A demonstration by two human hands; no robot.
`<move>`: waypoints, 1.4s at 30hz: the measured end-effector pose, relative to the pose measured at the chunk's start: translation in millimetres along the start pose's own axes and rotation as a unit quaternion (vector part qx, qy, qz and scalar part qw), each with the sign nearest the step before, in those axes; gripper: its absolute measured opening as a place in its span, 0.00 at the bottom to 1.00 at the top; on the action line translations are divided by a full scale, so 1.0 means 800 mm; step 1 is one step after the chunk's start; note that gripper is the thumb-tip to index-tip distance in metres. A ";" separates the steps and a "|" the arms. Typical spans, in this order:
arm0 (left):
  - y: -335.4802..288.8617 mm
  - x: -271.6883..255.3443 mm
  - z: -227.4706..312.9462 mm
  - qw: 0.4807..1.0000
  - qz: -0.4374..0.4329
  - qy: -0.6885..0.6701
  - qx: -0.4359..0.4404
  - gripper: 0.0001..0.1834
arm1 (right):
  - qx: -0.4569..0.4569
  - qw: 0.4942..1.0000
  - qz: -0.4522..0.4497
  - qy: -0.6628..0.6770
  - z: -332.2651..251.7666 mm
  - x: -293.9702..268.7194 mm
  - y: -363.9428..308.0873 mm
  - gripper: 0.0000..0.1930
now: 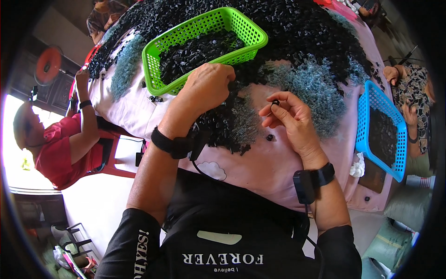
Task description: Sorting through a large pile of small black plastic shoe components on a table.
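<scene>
Between the thumb and fingers of my right hand (294, 122) is a small round black piece (275, 102), held above the pink cloth. My left hand (207, 87) is closed, knuckles up, beside the near rim of a green plastic basket (160, 87). Its fingertips are hidden, so whatever it grips does not show. Loose black parts (220, 128) lie under and beside that hand. Between and beyond my hands spreads a heap of small shiny grey-blue pieces (313, 86). Many black parts fill the bottom of the green basket.
A large mound of black parts (297, 32) covers the far side of the table, over a pink cloth (260, 169). To the right stands a blue basket (362, 123) next to crumpled white paper (357, 166). A person in red (60, 149) sits at left; others work around the table.
</scene>
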State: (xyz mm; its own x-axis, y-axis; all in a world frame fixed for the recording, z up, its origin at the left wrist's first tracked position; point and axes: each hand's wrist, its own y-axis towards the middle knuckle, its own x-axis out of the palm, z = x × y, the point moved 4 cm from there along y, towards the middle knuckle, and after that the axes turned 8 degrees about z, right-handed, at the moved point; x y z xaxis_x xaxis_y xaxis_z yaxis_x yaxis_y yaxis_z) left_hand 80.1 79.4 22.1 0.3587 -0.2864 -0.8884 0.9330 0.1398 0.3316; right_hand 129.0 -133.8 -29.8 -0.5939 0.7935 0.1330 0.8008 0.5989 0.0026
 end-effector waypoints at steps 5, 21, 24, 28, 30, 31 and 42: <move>0.014 0.019 0.016 1.000 -0.002 0.011 0.016 0.11 | 0.004 1.000 -0.016 0.018 0.008 -0.003 0.001 0.09; 0.052 0.064 0.044 0.999 -0.032 0.018 0.036 0.13 | 0.001 1.000 -0.002 0.017 0.010 -0.003 0.004 0.09; 0.051 0.070 0.041 0.998 -0.041 0.013 0.045 0.12 | -0.001 1.000 0.019 0.019 0.017 -0.004 0.007 0.08; 0.040 0.065 0.036 0.997 -0.060 -0.001 0.041 0.08 | -0.083 0.996 0.023 -0.018 0.026 -0.008 0.010 0.07; 0.034 0.056 0.033 0.998 -0.054 0.000 0.037 0.08 | -0.091 0.993 0.044 -0.053 0.028 -0.013 0.014 0.07; 0.032 0.051 0.031 0.998 -0.047 0.001 0.033 0.07 | -0.090 0.994 0.043 -0.053 0.029 -0.011 0.013 0.07; 0.032 0.056 0.033 0.998 -0.036 -0.036 0.034 0.15 | -0.026 0.970 0.076 0.229 0.027 -0.012 0.014 0.06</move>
State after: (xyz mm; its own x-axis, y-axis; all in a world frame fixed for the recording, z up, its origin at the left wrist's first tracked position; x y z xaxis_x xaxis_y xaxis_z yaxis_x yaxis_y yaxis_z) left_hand 120.9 44.8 -1.0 0.2889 -0.3611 -0.8866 0.9556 0.0530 0.2898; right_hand 141.6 -132.2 -52.7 -0.3810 0.7347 0.5613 0.8866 0.4626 -0.0038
